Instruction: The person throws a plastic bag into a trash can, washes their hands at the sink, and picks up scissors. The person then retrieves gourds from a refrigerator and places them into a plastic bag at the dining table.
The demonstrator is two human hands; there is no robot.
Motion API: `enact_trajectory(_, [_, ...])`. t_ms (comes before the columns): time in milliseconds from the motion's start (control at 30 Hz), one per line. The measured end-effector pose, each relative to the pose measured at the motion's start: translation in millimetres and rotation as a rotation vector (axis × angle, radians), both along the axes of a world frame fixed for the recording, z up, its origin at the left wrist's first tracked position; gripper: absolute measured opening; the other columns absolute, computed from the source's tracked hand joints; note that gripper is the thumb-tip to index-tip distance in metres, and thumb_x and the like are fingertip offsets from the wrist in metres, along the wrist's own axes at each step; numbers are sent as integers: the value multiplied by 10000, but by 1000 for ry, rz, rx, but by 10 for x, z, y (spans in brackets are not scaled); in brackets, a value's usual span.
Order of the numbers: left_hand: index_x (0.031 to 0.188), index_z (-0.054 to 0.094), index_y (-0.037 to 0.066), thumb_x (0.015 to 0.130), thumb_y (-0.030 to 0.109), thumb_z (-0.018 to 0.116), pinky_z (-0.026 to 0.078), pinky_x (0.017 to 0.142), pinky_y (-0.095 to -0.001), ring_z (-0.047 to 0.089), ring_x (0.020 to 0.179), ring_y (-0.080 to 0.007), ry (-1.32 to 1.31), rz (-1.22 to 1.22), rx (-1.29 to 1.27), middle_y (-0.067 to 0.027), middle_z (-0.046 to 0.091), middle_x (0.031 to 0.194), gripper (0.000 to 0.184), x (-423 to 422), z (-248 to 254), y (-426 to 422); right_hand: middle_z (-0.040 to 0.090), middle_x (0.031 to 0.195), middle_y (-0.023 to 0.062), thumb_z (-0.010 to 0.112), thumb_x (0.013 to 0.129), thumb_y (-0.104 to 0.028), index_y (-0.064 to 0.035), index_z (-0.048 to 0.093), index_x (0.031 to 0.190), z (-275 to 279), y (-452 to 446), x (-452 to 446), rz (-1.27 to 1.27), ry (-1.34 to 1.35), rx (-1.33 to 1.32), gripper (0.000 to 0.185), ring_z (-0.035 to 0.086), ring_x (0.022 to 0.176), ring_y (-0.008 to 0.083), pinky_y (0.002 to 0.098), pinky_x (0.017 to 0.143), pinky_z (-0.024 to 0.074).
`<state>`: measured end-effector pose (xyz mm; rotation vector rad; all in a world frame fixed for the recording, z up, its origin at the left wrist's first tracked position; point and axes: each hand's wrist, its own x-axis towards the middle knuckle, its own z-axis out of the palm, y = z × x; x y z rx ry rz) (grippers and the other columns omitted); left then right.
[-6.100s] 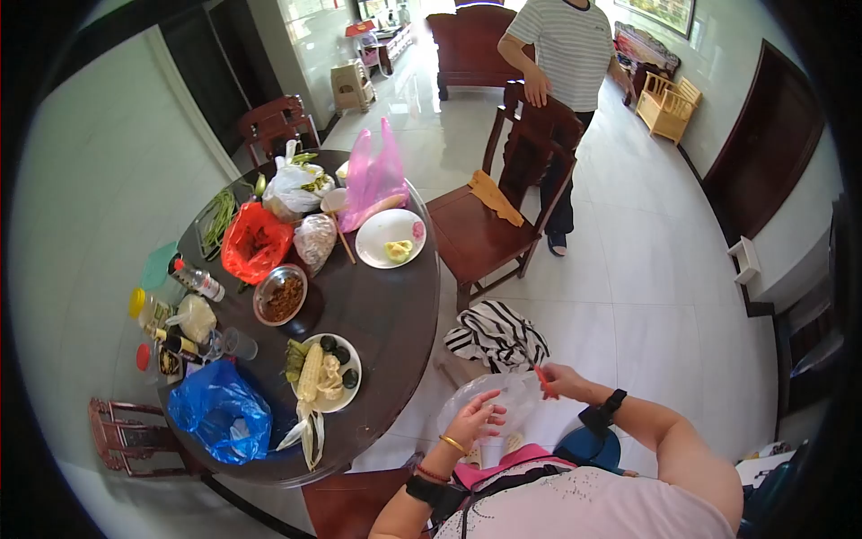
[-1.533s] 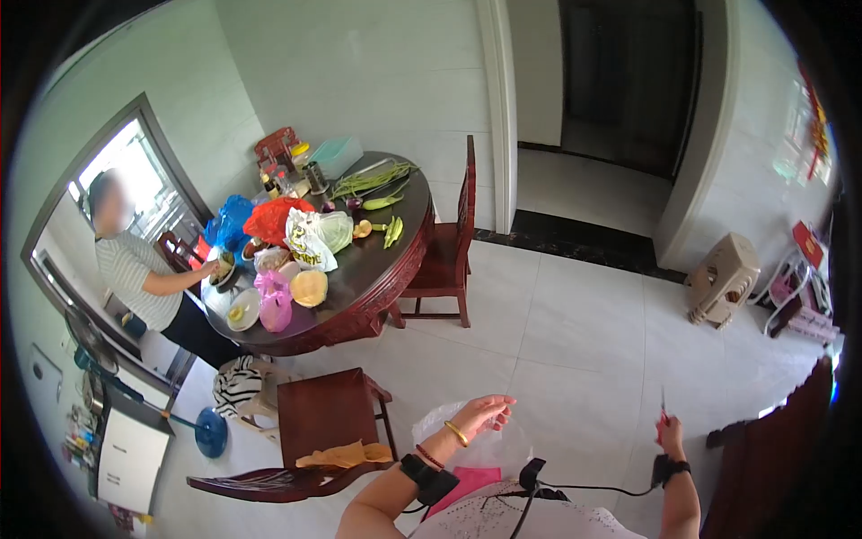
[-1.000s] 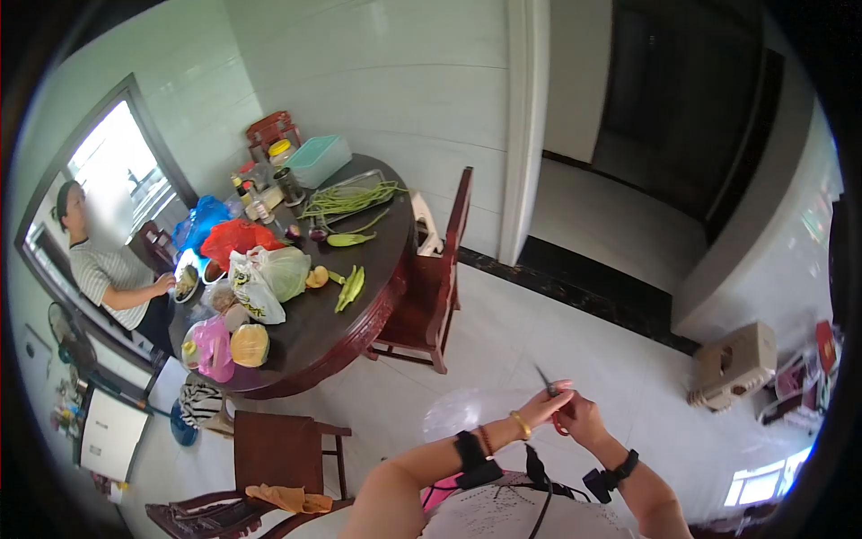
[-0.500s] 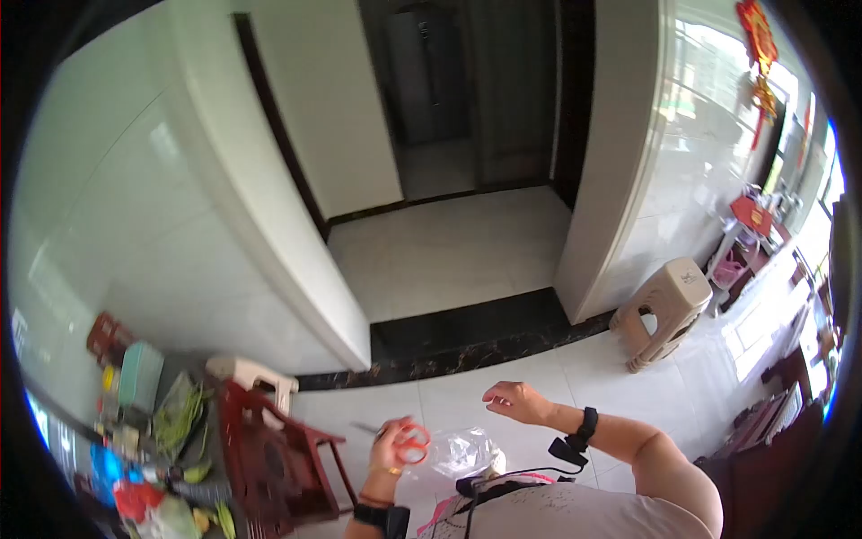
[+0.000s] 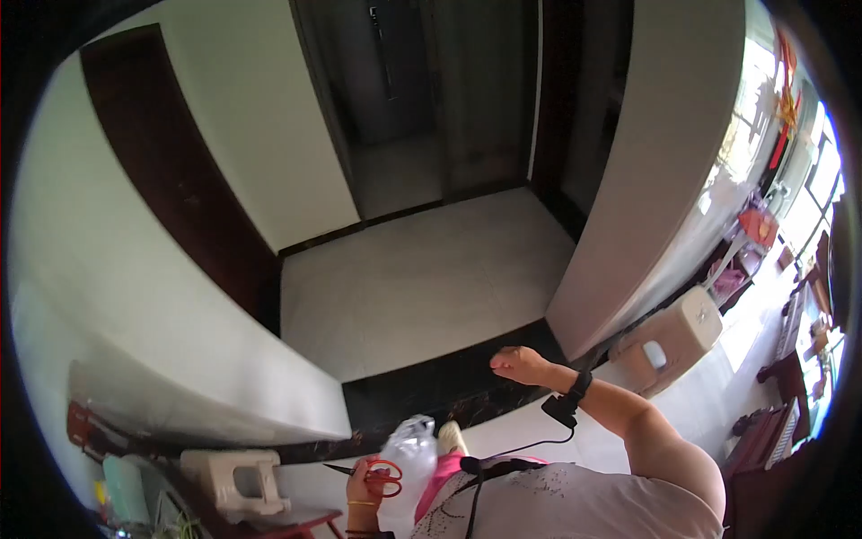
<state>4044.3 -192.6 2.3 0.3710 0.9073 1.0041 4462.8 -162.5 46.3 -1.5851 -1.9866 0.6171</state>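
Biggest first: pale walls either side of an opening [image 5: 422, 269], dark door [image 5: 180, 175] on the L side of the space beyond, dark stone strip [image 5: 422, 382] across the floor at its near edge. Person in a light top [image 5: 575, 503] is upright, facing the opening, w/ the shoe [image 5: 452, 437] showing just short of the strip.

Beige stool [image 5: 669, 341] stands near the R wall; a 2nd stool [image 5: 202, 476] is low on the L, w/ a teal container [image 5: 124, 492] near the frame edge.

Clear plastic bag [image 5: 411, 449] is in front of the body, just beside the L hand; can't tell what holds it up.

R hand [image 5: 523, 366] is out ahead over the strip, fingers curled in, nothing seen in it; can't tell if fully clenched. Black band [image 5: 575, 393] on that wrist, cable running toward the waist.

L hand [image 5: 361, 483] grasps the red-handled scissors [image 5: 388, 479] near the handle end, loops toward the bag, blades pointing away to the L. Step in hand, by the look: scissors being carried, not cutting. Any L-hand move calls for a firm grip & tips kept off bag, body & stool; for cutting, fingers would need to be in the loops.
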Motion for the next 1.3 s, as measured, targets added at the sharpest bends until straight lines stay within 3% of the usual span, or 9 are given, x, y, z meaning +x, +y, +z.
enact_trajectory(300, [890, 518, 15, 850, 147, 434, 497, 611, -340, 574, 635, -201, -10, -133, -2, -123, 564, 898, 162, 1282, 235, 2491, 588, 678, 63, 577, 726, -132, -57, 598, 788, -573, 473, 1978, -661, 68, -411, 99, 564, 613, 120, 264, 532, 453])
enact_trajectory(467, [904, 511, 25, 844, 179, 447, 504, 546, -358, 575, 605, -210, 140, -232, -23, -115, 569, 875, 176, 1735, 130, 3670, 573, 656, 25, 551, 745, -145, -81, 595, 786, -1086, 1211, 2655, -873, 523, -583, 88, 538, 553, 80, 214, 457, 435])
enact_trajectory(533, [911, 504, 16, 843, 215, 445, 506, 529, -359, 572, 575, -206, -54, -412, 10, -105, 570, 832, 218, 1997, 352, 4108, 572, 695, 31, 538, 754, -189, -75, 589, 795, -1107, 1940, 2988, -738, 330, -568, 132, 549, 571, 109, 239, 488, 443])
enact_trajectory(633, [908, 506, 3, 822, 234, 479, 505, 506, -345, 576, 548, -201, 288, -257, 92, -108, 569, 811, 247, 2295, 196, 4634, 568, 781, 74, 501, 779, -301, -61, 571, 775, -861, 3330, 3254, -449, -187, -466, 250, 570, 711, 212, 334, 654, 445])
enact_trajectory(933, [958, 521, 14, 805, 197, 517, 493, 463, -345, 578, 592, -212, 96, -242, 8, -96, 569, 854, 238, 2899, 191, 6289, 596, 813, 86, 554, 763, -254, -74, 578, 863, -354, 6865, 3233, -150, 60, -210, 207, 563, 758, 202, 297, 683, 441])
enact_trajectory(1000, [972, 517, 30, 825, 228, 503, 509, 459, -321, 576, 589, -153, 182, -286, 58, -70, 560, 857, 247, 2980, 36, 6561, 601, 813, 67, 563, 760, -233, -82, 581, 859, -472, 7202, 3235, -154, 109, -201, 182, 565, 746, 192, 293, 675, 443])
enact_trajectory(1100, [979, 517, 26, 825, 285, 508, 502, 446, -328, 567, 568, -168, 107, -363, 18, -79, 556, 848, 301, 3213, -90, 7366, 603, 811, 51, 575, 757, -207, -85, 586, 847, -489, 7889, 3499, -109, -267, -277, 152, 565, 743, 179, 290, 678, 445])
enact_trajectory(1167, [998, 513, 24, 831, 305, 492, 487, 420, -330, 559, 542, -182, 61, -418, 20, -85, 557, 833, 328, 3355, -323, 7941, 601, 803, 49, 585, 753, -217, -86, 589, 836, -752, 8225, 3793, -14, 87, -4, 155, 566, 749, 183, 287, 682, 444])
enact_trajectory(1300, [960, 515, -11, 822, 264, 507, 486, 501, -278, 570, 589, -169, 118, -444, 24, -102, 569, 865, 308, 3746, -96, 9118, 554, 752, 112, 482, 796, -293, -61, 552, 785, -385, 8929, 4038, -135, -86, -93, 242, 540, 722, 289, 382, 638, 434])
